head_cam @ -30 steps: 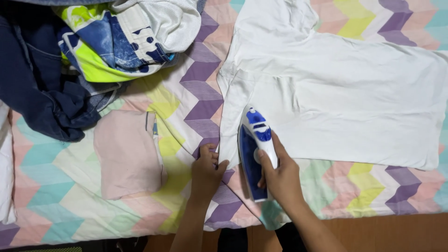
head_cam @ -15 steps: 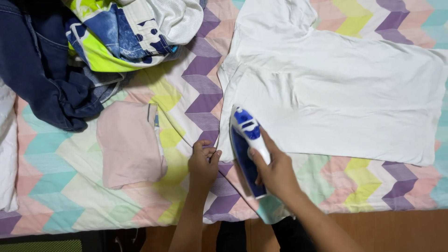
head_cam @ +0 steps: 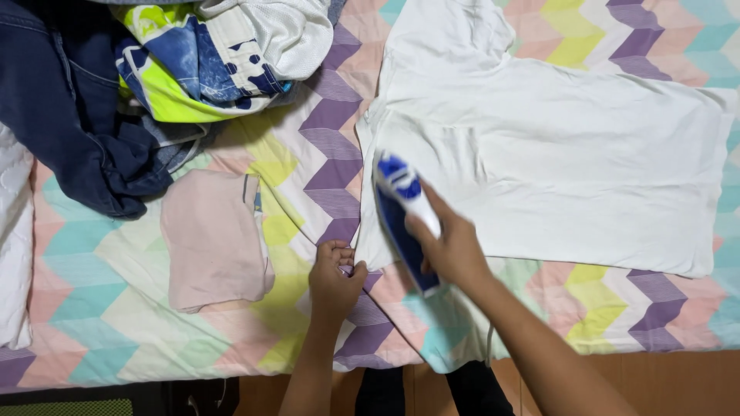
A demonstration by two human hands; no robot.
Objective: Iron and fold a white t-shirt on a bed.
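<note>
Ironing in full view: the right hand (head_cam: 453, 246) is wrapped around the white handle of a blue and white iron (head_cam: 405, 219), just below the middle of the frame. The iron's nose points to the upper left, and its body sits on the lower left edge of a white shirt (head_cam: 555, 162), which lies spread flat across the centre and right of the frame, one sleeve reaching to the top edge. Over to the left hand (head_cam: 335, 277): fingers curled in, knuckles up, pressing on the cloth just beside the shirt's lower left corner; whether it pinches the shirt's hem or only the cover below, I cannot tell.

Everything lies on a zigzag-patterned cover (head_cam: 308, 146) in purple, pink, yellow and teal, which fills most of the frame. A folded pale pink cloth (head_cam: 214, 239) lies flat at centre left, near the left hand but apart from it. At upper left sits a heap of clothes: a dark blue garment (head_cam: 54, 100) and a bright yellow, blue and white bundle (head_cam: 200, 62) resting against it. A strip of brown floor (head_cam: 678, 377) shows at lower right.
</note>
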